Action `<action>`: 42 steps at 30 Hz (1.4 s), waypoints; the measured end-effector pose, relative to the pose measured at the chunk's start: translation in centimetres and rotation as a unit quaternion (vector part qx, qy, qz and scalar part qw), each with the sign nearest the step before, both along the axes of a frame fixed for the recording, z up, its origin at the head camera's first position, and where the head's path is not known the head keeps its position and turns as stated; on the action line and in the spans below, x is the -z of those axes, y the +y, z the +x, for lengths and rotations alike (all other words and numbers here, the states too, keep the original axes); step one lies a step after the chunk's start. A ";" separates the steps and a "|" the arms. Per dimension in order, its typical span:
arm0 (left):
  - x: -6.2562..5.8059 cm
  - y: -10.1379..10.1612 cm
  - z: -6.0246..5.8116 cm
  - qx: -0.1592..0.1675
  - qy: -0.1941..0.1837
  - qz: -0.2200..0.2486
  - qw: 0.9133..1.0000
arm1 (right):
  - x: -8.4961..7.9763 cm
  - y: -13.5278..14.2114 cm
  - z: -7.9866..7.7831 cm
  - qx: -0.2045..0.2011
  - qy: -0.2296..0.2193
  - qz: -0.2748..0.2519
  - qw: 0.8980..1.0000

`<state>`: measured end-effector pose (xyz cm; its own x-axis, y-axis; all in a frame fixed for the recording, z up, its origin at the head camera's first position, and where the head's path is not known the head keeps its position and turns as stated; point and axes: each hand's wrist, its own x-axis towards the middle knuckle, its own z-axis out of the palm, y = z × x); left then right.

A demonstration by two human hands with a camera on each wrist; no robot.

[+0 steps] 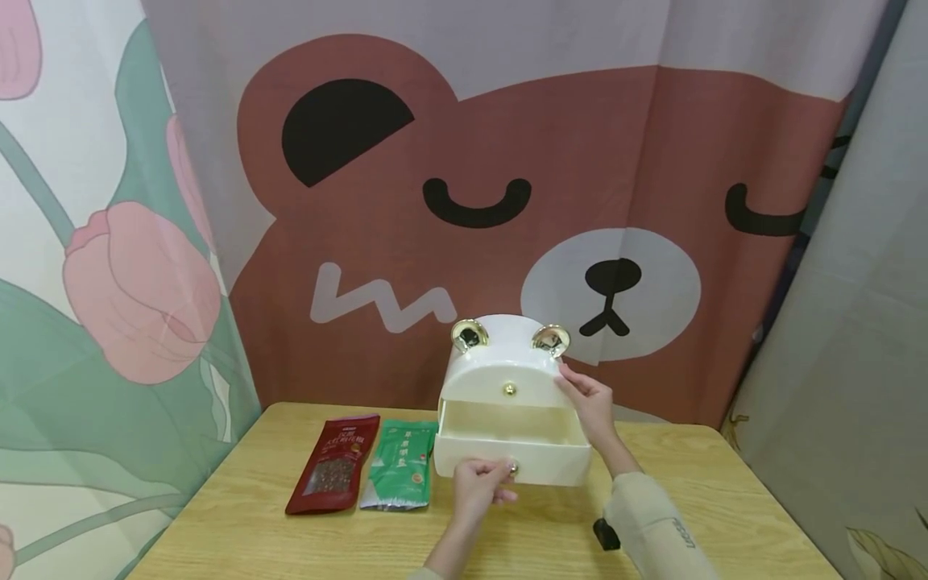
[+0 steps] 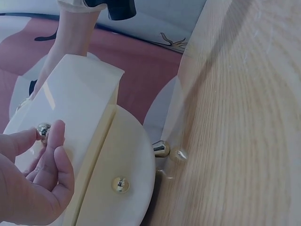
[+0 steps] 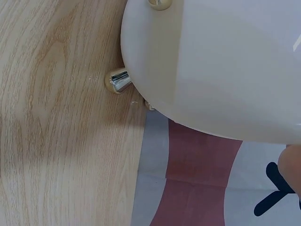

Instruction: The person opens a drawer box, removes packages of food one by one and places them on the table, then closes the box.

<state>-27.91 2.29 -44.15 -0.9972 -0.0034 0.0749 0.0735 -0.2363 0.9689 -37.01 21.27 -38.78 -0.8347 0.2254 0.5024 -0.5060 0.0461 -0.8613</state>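
Oval white drawer box, standing on gold feet on a wooden table, its middle drawer pulled out toward the viewer. The left hand, in front of the box, pinches the drawer's gold knob between thumb and forefinger; the right hand rests nearly straight fingers against the box's upper right side. Left of the box lie a green packet and, beyond it, a dark red packet.

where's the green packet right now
In the head view, the green packet lies on the table, left of centre, between the dark red packet and the white box.
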 end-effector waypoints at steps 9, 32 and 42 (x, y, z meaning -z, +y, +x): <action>0.1 -0.1 -0.7 -0.005 -0.002 -0.009 1.000 | -0.1 -0.2 0.2 -0.010 -0.005 -0.003 1.000; -0.4 0.1 -1.8 -0.020 0.007 -0.035 0.999 | -0.2 0.1 0.1 -0.013 -0.006 -0.001 1.000; -0.2 0.3 -2.3 -0.026 0.011 -0.045 0.999 | -0.4 0.0 0.4 -0.009 0.005 0.014 1.000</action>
<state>-30.22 2.59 -43.98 -0.9940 -0.0475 0.0985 0.1044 -0.1430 0.9842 -36.58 21.30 -38.39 -0.8331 0.1965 0.5171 -0.5160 0.0606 -0.8544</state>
